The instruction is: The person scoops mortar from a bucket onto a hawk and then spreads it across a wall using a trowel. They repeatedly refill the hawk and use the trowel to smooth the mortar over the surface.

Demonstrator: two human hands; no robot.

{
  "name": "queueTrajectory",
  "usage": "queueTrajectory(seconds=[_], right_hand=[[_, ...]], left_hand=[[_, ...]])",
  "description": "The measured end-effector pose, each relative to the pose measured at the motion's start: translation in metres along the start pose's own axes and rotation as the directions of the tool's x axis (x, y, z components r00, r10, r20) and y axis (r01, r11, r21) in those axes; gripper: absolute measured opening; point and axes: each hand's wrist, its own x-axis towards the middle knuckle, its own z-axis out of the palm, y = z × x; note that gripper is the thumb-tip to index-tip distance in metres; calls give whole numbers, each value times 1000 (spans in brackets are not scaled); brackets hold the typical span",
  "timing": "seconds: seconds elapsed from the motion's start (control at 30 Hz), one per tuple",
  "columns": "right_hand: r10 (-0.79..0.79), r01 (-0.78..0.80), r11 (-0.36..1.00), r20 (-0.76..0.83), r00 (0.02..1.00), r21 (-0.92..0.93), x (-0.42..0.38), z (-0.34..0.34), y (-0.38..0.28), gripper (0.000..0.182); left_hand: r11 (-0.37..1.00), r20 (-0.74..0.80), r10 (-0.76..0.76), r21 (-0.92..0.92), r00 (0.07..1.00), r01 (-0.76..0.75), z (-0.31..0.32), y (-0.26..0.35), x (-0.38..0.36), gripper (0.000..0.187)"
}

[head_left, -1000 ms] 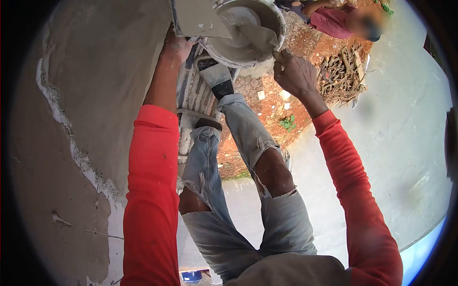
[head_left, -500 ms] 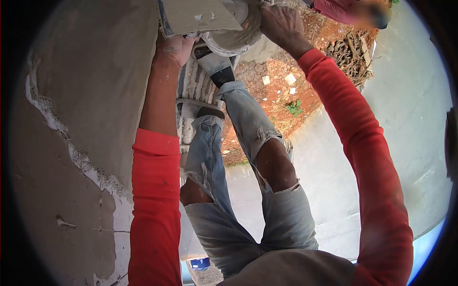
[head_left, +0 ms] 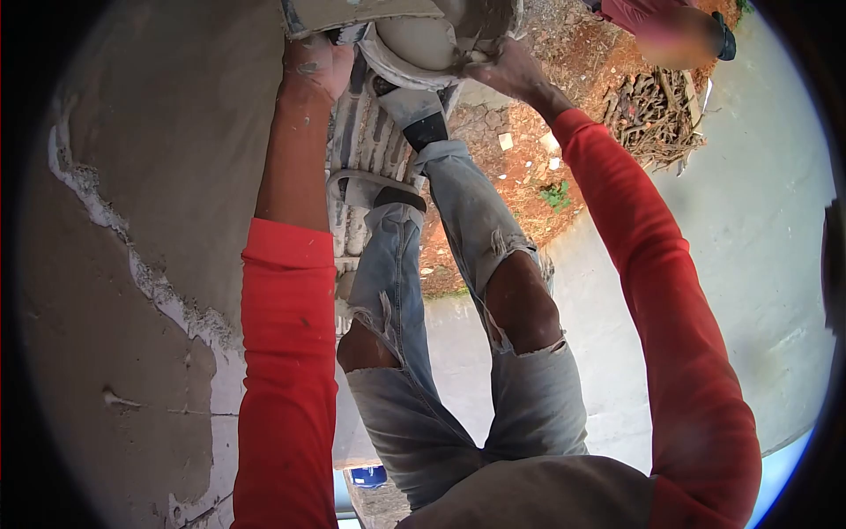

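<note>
At the top left of centre my left hand (head_left: 319, 66) is closed beneath a flat board (head_left: 357, 11) smeared with grey plaster, its grip on the underside partly hidden. A bucket (head_left: 401, 72) with grey wet mix inside stands beside the board, its rim caked. My right hand (head_left: 507, 69) is closed at the bucket's right rim, fingers smeared with mix; whether it grips the rim or a tool inside cannot be made out.
My feet stand on a ribbed, plaster-stained platform (head_left: 351, 141). A partly plastered wall (head_left: 176, 159) runs along the left. Beyond the platform lie red soil (head_left: 476, 145) and a heap of sticks (head_left: 652, 119). Another person (head_left: 674, 35) is at the top right.
The board and bucket sit slightly higher in the view. My right hand has moved down and a little left along the bucket's rim, and more of the mix inside shows.
</note>
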Motion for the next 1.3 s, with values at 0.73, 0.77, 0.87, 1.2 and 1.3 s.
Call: queueTrajectory(seconds=[0.73, 0.77, 0.87, 1.2, 1.3], right_hand=[[266, -105, 830, -223, 938, 548, -239, -47, -225, 22], [260, -90, 843, -255, 931, 529, -249, -44, -236, 24], [256, -67, 794, -233, 938, 604, -269, -37, -258, 21], [357, -151, 598, -93, 930, 787, -243, -20, -222, 15], [376, -177, 655, -114, 920, 735, -233, -29, -221, 16]], left_hand=[[857, 293, 3, -493, 956, 148, -55, -67, -183, 56], [825, 283, -13, -539, 959, 170, -55, -72, -186, 56], [834, 153, -20, -543, 988, 101, -38, -83, -204, 59], [980, -281, -74, 155, 957, 122, -41, -45, -162, 58], [987, 61, -51, 158, 997, 41, -98, -44, -152, 63]])
